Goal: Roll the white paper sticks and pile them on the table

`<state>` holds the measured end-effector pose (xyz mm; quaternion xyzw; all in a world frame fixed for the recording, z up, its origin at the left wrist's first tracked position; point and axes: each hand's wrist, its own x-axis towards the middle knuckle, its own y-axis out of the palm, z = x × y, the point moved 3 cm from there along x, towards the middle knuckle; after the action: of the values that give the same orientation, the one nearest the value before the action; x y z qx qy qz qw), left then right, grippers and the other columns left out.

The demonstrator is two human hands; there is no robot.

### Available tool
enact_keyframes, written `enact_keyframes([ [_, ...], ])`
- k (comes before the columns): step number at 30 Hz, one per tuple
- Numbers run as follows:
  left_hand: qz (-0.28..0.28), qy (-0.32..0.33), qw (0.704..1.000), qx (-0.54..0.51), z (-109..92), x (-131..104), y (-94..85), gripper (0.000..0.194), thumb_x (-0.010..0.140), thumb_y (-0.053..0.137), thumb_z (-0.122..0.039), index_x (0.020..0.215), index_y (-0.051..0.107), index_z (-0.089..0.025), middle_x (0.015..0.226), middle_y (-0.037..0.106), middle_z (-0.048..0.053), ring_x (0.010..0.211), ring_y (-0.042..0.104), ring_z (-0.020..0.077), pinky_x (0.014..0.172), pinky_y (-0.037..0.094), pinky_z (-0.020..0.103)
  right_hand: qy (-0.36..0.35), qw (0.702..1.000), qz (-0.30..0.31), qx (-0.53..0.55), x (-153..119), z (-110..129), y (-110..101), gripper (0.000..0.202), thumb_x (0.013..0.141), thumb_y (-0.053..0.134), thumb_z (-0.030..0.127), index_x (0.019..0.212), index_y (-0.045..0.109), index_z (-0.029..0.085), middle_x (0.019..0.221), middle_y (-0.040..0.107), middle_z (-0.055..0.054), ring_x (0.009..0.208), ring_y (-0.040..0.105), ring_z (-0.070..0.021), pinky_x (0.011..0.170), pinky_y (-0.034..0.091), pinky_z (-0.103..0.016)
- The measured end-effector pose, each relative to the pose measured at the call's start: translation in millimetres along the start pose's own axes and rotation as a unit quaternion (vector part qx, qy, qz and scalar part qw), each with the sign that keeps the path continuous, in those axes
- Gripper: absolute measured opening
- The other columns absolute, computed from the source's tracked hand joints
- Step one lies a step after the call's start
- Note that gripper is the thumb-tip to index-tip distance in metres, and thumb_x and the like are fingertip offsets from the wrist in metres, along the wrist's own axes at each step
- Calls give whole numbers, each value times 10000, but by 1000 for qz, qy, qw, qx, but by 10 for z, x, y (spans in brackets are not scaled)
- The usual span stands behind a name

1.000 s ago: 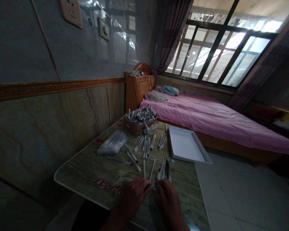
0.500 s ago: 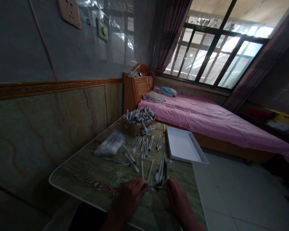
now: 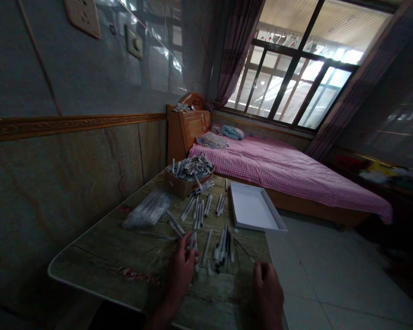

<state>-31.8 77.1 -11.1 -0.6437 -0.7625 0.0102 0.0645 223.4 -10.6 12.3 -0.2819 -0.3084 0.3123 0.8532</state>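
Note:
My left hand (image 3: 182, 263) is over the middle of the table, its fingers closed round a whitish pen barrel (image 3: 194, 243). To the right, my right hand (image 3: 268, 288) is closed on a thin dark stick (image 3: 243, 248) that looks like a pen refill and points up and left. Between the hands lies a cluster of pens (image 3: 222, 247), some with dark ends. One pale barrel (image 3: 207, 247) lies by itself beside my left hand. Small groups of pens (image 3: 198, 215) are spread out farther back.
A cardboard box (image 3: 179, 185) heaped with pens stands at the table's back. Left of the pens lies a clear plastic bag (image 3: 147, 210). A shallow white tray (image 3: 253, 206) sits at the right edge of the table (image 3: 99, 256). Behind is a bed (image 3: 261, 160).
My hands have moved apart from where they met over the near pens. The left went up onto a barrel; the right moved right with the thin stick. The view has shifted slightly.

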Motion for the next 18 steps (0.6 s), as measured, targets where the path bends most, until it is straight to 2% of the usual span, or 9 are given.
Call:
enact_keyframes([
  [4,-20,46,999,3,40,90,82,456,860,421,-175,1296,551,-199,1204,711,123,972,737,194,852,591,353,-5,1000,-17,6,-129,124,185,351,923,386,560,736,521,295,700,665,-43,616,642,-237,558,421,-324],
  [8,-45,103,992,52,114,148,102,489,827,433,-117,1278,596,-213,1309,674,110,1219,625,210,1043,491,414,-29,999,-13,-6,-272,225,318,415,952,315,588,748,521,290,718,639,-43,602,633,-229,532,398,-318],
  [12,-58,137,984,99,140,177,153,564,769,430,-65,1264,619,-254,1322,674,56,1241,605,186,1071,472,403,-88,995,52,-5,-384,273,410,366,976,338,516,780,547,288,738,638,-36,625,640,-225,549,403,-317],
  [14,-52,156,980,116,130,169,174,540,779,422,-75,1248,632,-243,1305,682,63,1223,616,188,1057,487,395,-103,992,69,-3,-365,263,411,337,983,346,461,789,561,288,762,642,-34,659,643,-221,591,422,-321],
  [18,-58,198,964,169,127,83,128,505,842,391,-104,1272,619,-238,1333,655,76,1263,583,198,1069,478,408,-128,991,31,-6,-187,238,375,283,959,377,386,867,622,277,862,675,-65,804,642,-246,738,464,-354],
])
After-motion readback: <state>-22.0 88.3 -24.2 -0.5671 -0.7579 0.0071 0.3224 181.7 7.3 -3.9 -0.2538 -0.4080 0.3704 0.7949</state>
